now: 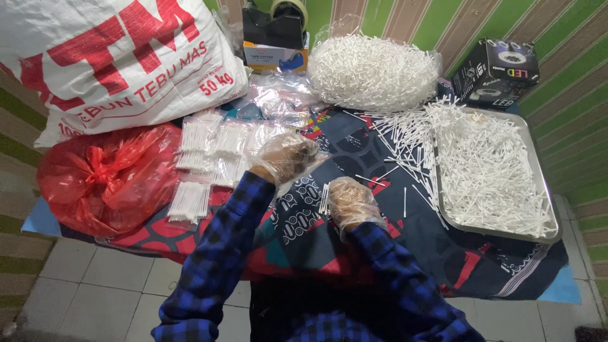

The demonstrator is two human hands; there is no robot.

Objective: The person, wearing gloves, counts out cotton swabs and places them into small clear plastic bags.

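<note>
**Bundling White Sticks Into Clear Sleeves: Hand Positions**

Both hands wear thin transparent plastic gloves, and both arms are in blue-and-black checked sleeves. The work takes place on a surface covered with a dark patterned cloth (354, 158).

**Step in hand.** Judged from the layout, this is the gathering-and-bagging stage. The right hand (350, 201) is closed around a small bundle of thin white sticks (324, 199), which protrude from the left side of the fist, just above the cloth. The left hand (285, 156) is raised slightly and curled over a crinkled clear plastic sleeve (315, 166); the fingers are bent inward, but whether the grip pinches the sleeve firmly or only touches it cannot be told.

**Surroundings.**
- Filled clear packets of white sticks (206, 155) lie in rows just left of the left hand.
- A rectangular metal tray (548, 190) heaped with loose white sticks sits to the right, with more spilled beside it.
- A large clear bag of loose sticks (372, 69) stands at the far edge.
- A red plastic bag (107, 180) and a white woven sack with red lettering (120, 57) occupy the left side.

**Next move.** The bundle appears ready for insertion. This calls for an open sleeve mouth, aligned stick ends, and a tight right-hand grip so that none slip loose.
</note>
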